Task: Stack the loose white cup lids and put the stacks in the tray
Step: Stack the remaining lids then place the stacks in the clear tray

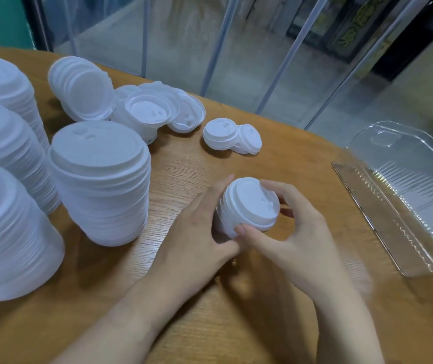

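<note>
A small stack of white cup lids stands tilted on the wooden table, held between both hands. My left hand cups its left side, and my right hand grips it with the thumb at the front and the fingers over the far rim. Two loose small lids lie beyond, one leaning on the other. A clear plastic tray lies at the right with nothing in it.
Several tall stacks of larger white lids fill the left side. A tipped stack and loose large lids lie behind them. The table edge curves along the back, with clear curtain strips beyond.
</note>
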`<state>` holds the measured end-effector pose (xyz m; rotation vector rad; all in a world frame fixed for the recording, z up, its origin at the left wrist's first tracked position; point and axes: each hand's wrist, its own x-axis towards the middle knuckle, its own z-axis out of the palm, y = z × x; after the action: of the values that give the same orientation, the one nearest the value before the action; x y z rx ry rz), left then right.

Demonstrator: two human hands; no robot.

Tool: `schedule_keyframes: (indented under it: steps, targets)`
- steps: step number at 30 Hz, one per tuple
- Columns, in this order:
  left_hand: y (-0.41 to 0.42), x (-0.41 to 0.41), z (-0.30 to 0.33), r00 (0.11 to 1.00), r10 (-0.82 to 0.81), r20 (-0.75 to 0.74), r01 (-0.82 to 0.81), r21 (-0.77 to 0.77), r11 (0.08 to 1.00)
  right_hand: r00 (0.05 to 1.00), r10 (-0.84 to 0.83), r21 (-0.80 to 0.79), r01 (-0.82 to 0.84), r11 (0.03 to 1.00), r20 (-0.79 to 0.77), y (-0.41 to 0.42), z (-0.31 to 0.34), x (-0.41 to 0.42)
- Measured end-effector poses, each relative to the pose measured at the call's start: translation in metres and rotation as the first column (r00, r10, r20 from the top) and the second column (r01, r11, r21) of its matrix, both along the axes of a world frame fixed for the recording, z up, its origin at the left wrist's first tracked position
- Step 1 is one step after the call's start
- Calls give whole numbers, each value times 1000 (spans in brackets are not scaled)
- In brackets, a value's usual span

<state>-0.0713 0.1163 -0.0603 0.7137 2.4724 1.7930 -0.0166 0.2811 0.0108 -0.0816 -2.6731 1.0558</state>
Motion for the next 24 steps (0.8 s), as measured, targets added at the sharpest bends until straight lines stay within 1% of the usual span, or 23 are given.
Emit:
schedule_keyframes:
  steps: [4, 11, 15, 17, 19, 21, 24]
  targets:
    - [0, 0, 1, 1000, 5, 5, -5, -5, 1000, 1000, 0, 7, 0, 1000, -1, -3, -3, -1]
    - [0, 0, 2, 1000, -10, 2, 10, 12, 1000, 1000, -1, -113, 3, 994, 17, -5, -8, -2]
    - [-1, 0, 4, 1000, -13, 0, 13, 13, 1000, 1000, 17, -118, -16, 993, 7, -4, -11, -1]
    - [-1, 1, 4, 1000, -7, -1, 7, 9, 1000, 998, 25, -117, -18, 993, 61, 0, -11, 1]
    - [-1, 2, 5, 1000, 7, -7, -7, 8, 1000, 993, 37, -170, -17, 985, 115, 7, -4, 1]
    - [-1, 3, 6, 1000, 18, 1, -18, 14, 1000, 996, 33, -216, -16, 976, 77, 21, 6, -5]
    - [-1, 3, 6, 1000, 17, 8, -17, 19, 1000, 999, -48, -238, 49, 970, 10, 46, 16, -27]
